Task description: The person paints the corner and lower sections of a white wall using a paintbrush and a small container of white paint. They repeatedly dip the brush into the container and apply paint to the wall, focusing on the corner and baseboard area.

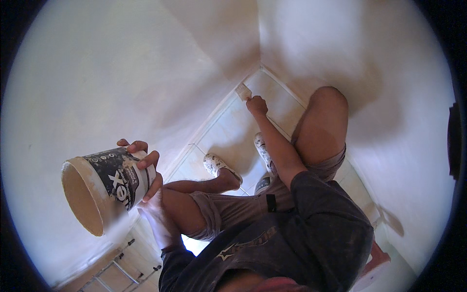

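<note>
My left hand is wrapped round the base of a paint bucket, white with a dark printed label. The bucket is tilted on its side with its open mouth facing left, and its inner wall is coated in cream. Down by the wall's foot, my right hand grips a wide paintbrush by its handle. Its pale bristles are at the low edge strip where the left wall meets the floor, close to the corner; I cannot tell whether they touch it.
Two pale walls meet in a corner ahead. Light floor tiles lie between them, under my speckled clogs. A metal ladder is at the lower left. Behind me at the lower right is a reddish object, partly hidden by my shirt.
</note>
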The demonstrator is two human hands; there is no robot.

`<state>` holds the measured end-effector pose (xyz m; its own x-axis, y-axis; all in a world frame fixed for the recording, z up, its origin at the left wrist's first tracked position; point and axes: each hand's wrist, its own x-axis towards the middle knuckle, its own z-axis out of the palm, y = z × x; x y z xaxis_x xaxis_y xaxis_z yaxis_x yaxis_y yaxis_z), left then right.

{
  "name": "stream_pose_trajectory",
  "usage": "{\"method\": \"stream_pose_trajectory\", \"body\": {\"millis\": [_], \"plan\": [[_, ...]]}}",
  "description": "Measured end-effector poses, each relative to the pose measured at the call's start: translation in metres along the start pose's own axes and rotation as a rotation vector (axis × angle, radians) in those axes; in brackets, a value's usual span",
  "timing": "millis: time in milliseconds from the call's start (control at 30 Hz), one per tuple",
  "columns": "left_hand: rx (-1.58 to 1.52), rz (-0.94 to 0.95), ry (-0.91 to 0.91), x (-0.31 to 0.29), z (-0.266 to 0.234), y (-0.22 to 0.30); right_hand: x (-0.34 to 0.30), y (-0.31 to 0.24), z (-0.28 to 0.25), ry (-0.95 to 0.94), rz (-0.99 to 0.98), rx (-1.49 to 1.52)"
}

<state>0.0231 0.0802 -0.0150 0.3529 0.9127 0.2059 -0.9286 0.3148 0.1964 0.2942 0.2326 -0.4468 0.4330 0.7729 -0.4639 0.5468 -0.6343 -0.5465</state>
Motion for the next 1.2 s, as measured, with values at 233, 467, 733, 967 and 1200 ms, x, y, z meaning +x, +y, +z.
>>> {"method": "stream_pose_trajectory", "body": {"millis": [233,467,733,967,1200], "plan": [[-0.053,-0.057,-0.066,0.001,0.005,-0.001,-0.067,-0.090,-0.089,0.070,-0.299,0.220],[-0.006,-0.084,-0.168,0.005,0.007,-0.003,-0.098,-0.102,-0.132,0.221,-0.588,0.566],[-0.042,-0.080,-0.137,0.006,0.001,0.002,-0.003,0.002,0.035,0.170,-0.359,0.230],[-0.041,-0.013,-0.088,-0.004,0.005,0.000,-0.012,-0.022,0.013,-0.041,-0.126,0.071],[-0.046,-0.054,-0.188,-0.008,0.007,-0.002,-0.106,-0.107,-0.119,0.095,-0.389,0.364]]}}
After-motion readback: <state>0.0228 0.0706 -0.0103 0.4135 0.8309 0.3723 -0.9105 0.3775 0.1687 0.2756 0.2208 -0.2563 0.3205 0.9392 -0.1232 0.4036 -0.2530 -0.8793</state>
